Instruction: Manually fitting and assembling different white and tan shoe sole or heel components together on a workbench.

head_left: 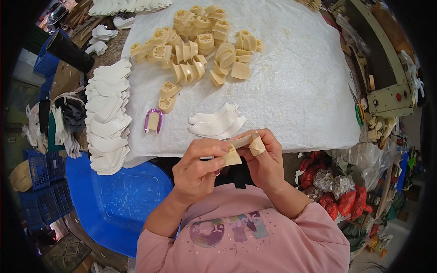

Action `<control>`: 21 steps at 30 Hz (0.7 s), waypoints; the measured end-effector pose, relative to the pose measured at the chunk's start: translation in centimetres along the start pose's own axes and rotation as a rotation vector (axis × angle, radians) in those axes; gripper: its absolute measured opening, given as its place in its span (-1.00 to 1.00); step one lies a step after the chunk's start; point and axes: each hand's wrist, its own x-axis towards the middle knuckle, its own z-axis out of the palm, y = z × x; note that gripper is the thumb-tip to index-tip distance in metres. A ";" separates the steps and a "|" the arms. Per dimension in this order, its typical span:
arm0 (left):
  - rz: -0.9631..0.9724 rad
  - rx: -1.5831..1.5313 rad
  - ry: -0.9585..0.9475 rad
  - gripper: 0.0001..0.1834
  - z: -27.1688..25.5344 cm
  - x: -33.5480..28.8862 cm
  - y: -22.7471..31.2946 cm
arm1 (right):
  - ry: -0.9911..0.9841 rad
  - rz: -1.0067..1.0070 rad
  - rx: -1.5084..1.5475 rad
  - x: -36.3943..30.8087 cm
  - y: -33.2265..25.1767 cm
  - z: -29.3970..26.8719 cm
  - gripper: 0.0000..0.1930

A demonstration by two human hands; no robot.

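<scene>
Both my hands are together just past the table's near edge, fingers bent. My left hand [196, 166] pinches a cream-coloured curved piece [232, 157] that resembles the shoe heels on the table. My right hand [266, 161] grips the far end of a pale strip [240, 141] that runs to the same piece; how the two join is partly hidden by my fingers. A beige wrap [257, 145] covers a right fingertip. Just beyond lie a few white curved cut pieces [217, 122]. Farther off is a heap of beige shoe heels [191, 43].
A shiny purple arch [146, 119] borders a beige piece on the left. Overlapping white cut pieces [108, 113] line the table's left side. A blue tub [120, 204] stands below left. At right are green-handled scissors [359, 113], a metal machine box [389, 100] and red plastic bags [350, 202].
</scene>
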 end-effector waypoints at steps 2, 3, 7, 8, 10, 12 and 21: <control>0.023 0.072 -0.019 -0.69 0.0 0.2 0.1 | -0.026 -0.009 0.003 -0.4 -0.1 -0.3 -0.71; 0.048 0.154 -0.034 -0.70 0.1 0.2 0.1 | -0.002 -0.006 -0.020 -0.6 -0.1 -0.3 -0.72; 0.106 0.322 -0.074 -0.74 0.3 0.5 0.0 | 0.033 0.003 -0.129 -0.9 -0.3 0.2 -0.75; 0.133 0.400 -0.094 -0.77 0.3 0.6 0.1 | 0.034 0.003 -0.128 -0.9 -0.4 0.5 -0.75; 0.161 0.471 -0.114 -0.80 0.6 0.8 0.3 | -0.019 -0.041 -0.265 -0.6 -0.6 0.8 -0.74; 0.160 0.562 -0.144 -0.83 0.8 1.0 0.7 | 0.001 -0.062 -0.371 -0.4 -0.6 1.2 -0.74; -0.167 0.207 -0.056 -0.77 -0.2 0.3 0.3 | -0.196 -0.007 -0.738 1.4 -2.8 -0.5 -0.71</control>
